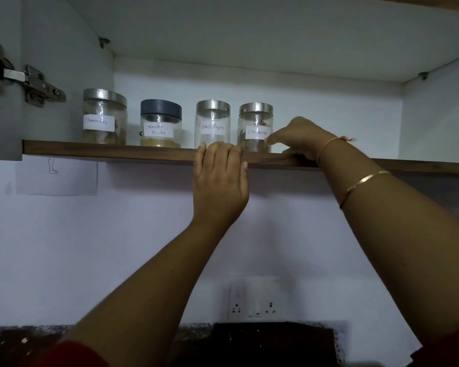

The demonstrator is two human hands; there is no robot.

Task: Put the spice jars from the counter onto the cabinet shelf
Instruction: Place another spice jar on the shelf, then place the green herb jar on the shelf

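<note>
Since four spice jars stand in a row on the cabinet shelf (104,151), the task reads as far along, possibly at its last placement. Only a thin dark strip of desk (11,337) shows at the bottom edge, so I cannot tell whether any jars remain there.

Left hand (219,186): reaches up from below, fingers hooked over the shelf's front edge, holding no jar.
Right hand (300,139): fingers curled, fingertips (272,140) against the right side of the rightmost jar (255,123), thumb on the shelf edge. I cannot tell whether this is a grip or only a touch.

Handwritten white labels, left to right:
- steel-lidded cinnamon jar (104,117): "Cinnamon", loosely written.
- dark-lidded coriander jar (161,123): "Coriander Powder".
- steel-lidded pepper jar (212,123): "Black Pepper".
- rightmost jar: begins "Cinna"; rest unclear.

No brand names seen.
</note>
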